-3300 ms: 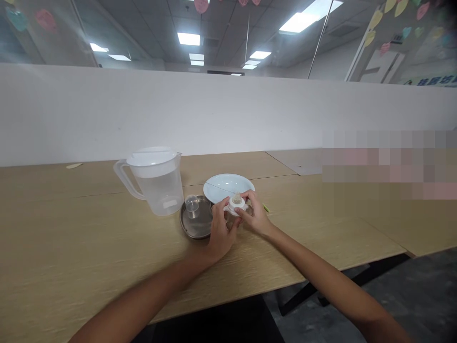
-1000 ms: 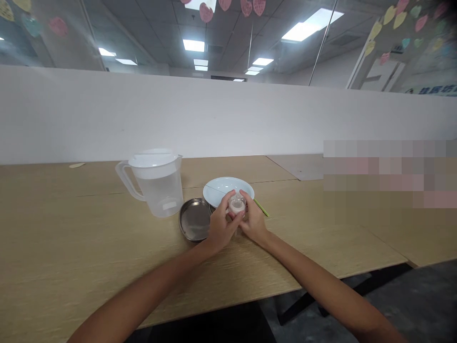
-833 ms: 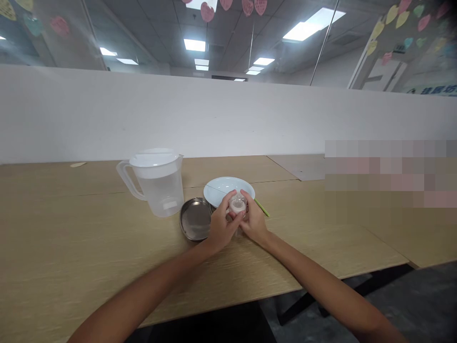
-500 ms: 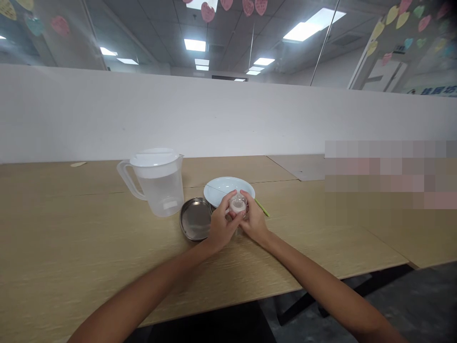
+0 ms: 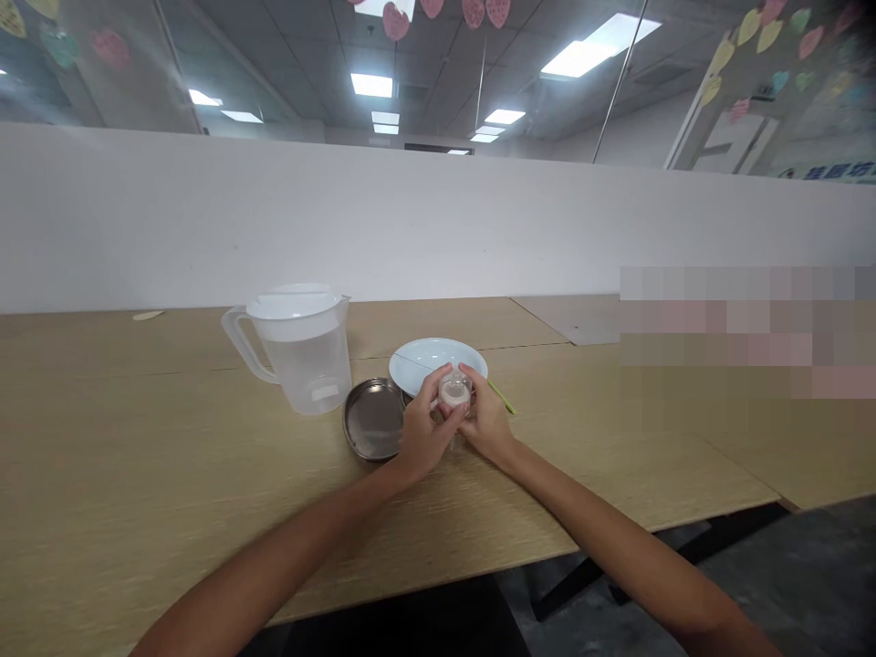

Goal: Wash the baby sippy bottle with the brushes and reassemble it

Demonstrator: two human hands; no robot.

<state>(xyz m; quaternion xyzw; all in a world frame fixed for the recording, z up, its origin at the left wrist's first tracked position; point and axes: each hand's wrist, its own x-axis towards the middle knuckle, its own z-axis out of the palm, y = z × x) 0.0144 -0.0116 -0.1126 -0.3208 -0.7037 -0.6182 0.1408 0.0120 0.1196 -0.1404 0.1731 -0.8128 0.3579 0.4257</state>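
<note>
A small clear bottle (image 5: 455, 391) with a see-through top and a white ring is held between both hands in the head view. My left hand (image 5: 425, 427) wraps its left side, fingertips near the top. On its right side, my right hand (image 5: 487, 420) grips it the same way, the two thumbs nearly meeting in front. Just behind the hands lies a white plate (image 5: 432, 350). A round metal dish (image 5: 373, 420) sits left of my left hand, its right part hidden by that hand. The bottle's lower part is mostly covered by the fingers.
A translucent pitcher (image 5: 307, 351) with a white lid stands left of the dish, its handle to the left. A thin green stick (image 5: 502, 397) lies right of the plate. A pale flat piece (image 5: 149, 316) is at the table's back left. A white wall (image 5: 411, 219) rises behind the table.
</note>
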